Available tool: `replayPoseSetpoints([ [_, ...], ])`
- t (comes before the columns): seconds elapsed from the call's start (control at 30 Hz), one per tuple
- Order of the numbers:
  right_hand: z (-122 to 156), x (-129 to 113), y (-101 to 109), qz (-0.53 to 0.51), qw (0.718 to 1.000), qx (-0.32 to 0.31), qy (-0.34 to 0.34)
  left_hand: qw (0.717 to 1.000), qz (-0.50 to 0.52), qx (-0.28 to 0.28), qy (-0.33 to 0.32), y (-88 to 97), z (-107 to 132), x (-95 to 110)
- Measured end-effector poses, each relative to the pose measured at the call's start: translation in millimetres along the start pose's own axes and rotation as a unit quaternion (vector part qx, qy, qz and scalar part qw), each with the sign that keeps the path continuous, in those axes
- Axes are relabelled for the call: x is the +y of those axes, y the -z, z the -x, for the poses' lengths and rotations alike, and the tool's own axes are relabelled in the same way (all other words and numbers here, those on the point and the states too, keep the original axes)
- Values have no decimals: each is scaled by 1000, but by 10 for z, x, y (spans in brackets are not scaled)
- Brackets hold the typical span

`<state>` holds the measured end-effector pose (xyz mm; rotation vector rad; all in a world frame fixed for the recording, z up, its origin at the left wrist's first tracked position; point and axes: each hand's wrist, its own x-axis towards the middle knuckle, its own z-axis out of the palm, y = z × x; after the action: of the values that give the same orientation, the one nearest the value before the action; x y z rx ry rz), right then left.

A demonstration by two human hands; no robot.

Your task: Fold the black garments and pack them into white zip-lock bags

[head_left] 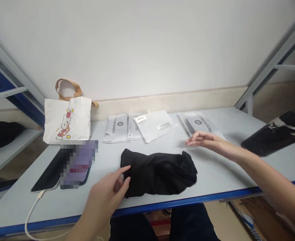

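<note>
A black folded fabric piece [159, 174] lies bunched lengthwise near the table's front edge, its right end puffed and creased. At its left end is my left hand [109, 189], thumb and index fingertip on the fabric, the other fingers curled and partly hidden. My right hand [205, 140] hovers over the table beyond the fabric's right end, holding nothing, its fingers stretched out loosely. Just behind it lies a flat ROCKBROS packet [202, 123]. What kind of item the black fabric is, I cannot tell.
Behind the fabric lie more ROCKBROS packets [118, 127] and a white labelled packet [154, 125]. A white tote bag [68, 124] leans at the back left. In front of it are a tablet [49, 170] on a cable and a blurred purple item [80, 164]. Glossy black plastic [270, 134] lies right.
</note>
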<state>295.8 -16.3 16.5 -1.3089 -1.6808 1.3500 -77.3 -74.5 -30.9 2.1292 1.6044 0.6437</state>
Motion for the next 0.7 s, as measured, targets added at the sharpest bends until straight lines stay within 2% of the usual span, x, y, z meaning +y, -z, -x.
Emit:
replayPoseSetpoints([
  [0.07, 74, -66, -161, 63, 998, -12, -3, 993, -29, 59, -98, -42, -44, 14],
  [0.1, 103, -122, -268, 96, 995, -31, 6, 987, -27, 65, -141, -65, -79, 32],
  [0.17, 163, -249, -466, 123, 989, -81, 32, 978, -15, 35, -204, -103, -133, 77],
  [0.23, 236, -362, -587, 78, 984, -155, 35, 971, -6, -5, -241, -113, -119, 123],
  [0.3, 321, -426, -624, 14, 973, -231, 8, 963, 11, -18, -269, -86, -23, 164],
  [0.37, 408, -428, -627, 12, 966, -255, -30, 960, 46, -20, -275, -36, 114, 203],
  [0.4, 446, -404, -635, 46, 970, -237, -41, 961, 70, -26, -267, -11, 176, 219],
  [0.47, 499, -314, -680, 157, 973, -167, -21, 965, 118, -52, -228, 22, 248, 234],
  [0.53, 505, -184, -748, 292, 951, -95, 47, 972, 143, -76, -173, 19, 227, 217],
  [0.6, 446, -43, -790, 415, 900, -33, 133, 976, 134, -86, -149, -16, 131, 172],
  [0.7, 233, 102, -731, 551, 802, 80, 216, 974, 87, -88, -191, -73, -61, 121],
])
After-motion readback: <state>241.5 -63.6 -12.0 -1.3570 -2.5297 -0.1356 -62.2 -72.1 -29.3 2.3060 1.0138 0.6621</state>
